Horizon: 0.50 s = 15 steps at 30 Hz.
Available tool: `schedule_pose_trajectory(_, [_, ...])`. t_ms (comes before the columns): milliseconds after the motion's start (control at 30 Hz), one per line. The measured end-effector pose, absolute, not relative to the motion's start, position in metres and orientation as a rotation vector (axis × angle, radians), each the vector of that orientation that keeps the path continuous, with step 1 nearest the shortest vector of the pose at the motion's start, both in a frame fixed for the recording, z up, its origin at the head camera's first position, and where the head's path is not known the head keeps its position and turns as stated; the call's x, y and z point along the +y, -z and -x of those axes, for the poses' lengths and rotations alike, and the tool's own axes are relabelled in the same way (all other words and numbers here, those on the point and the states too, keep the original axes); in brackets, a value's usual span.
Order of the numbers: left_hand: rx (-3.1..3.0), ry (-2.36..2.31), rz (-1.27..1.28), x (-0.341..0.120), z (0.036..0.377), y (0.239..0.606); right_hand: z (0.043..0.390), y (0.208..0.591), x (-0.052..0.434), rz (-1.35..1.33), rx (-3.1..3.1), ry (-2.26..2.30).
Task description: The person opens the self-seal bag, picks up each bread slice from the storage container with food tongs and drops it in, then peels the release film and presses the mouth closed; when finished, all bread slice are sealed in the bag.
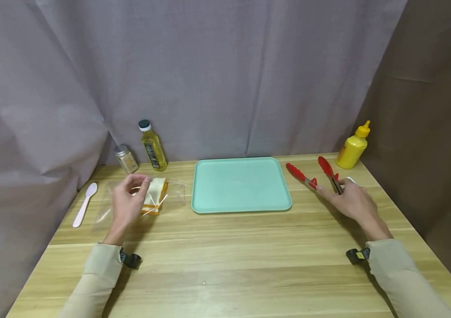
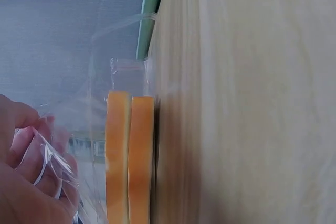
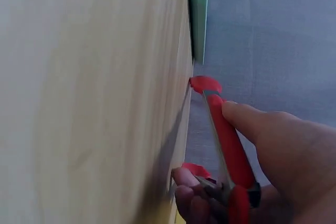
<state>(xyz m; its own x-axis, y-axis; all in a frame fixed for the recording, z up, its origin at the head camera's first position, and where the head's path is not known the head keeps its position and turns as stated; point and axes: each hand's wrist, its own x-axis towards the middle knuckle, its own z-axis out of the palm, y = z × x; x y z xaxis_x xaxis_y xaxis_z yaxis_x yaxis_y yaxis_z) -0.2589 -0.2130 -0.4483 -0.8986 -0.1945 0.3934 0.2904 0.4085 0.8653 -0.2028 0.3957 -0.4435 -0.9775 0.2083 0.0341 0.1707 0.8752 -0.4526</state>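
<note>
On the left of the table, two slices of bread (image 1: 155, 192) with orange crust lie in a clear plastic bag (image 1: 177, 191). My left hand (image 1: 127, 201) pinches the film of the bag between thumb and forefinger; in the left wrist view the bread slices (image 2: 118, 156) stand beside the fingers, untouched. At the right, my right hand (image 1: 353, 202) grips red tongs (image 1: 298, 173), their two arms spread apart. In the right wrist view, the thumb lies on one red arm of the tongs (image 3: 228, 137) and fingers curl by the other.
A pale green tray (image 1: 241, 208) lies in the middle. Behind the bread stand an oil bottle (image 1: 154, 152) and a small seasoning jar (image 1: 127, 160). A pink-white spoon (image 1: 85, 205) lies far left; a yellow squeeze bottle (image 1: 351, 152) stands at the back right. Grey curtains (image 1: 225, 79) border the table.
</note>
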Motion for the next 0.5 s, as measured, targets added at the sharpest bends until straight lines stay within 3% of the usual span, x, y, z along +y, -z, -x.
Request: schedule_pose_trajectory(500, [-2.468, 1.428, 0.208, -0.214, 0.261, 0.457, 0.213, 0.445, 0.386, 0.411, -3.048, -0.565])
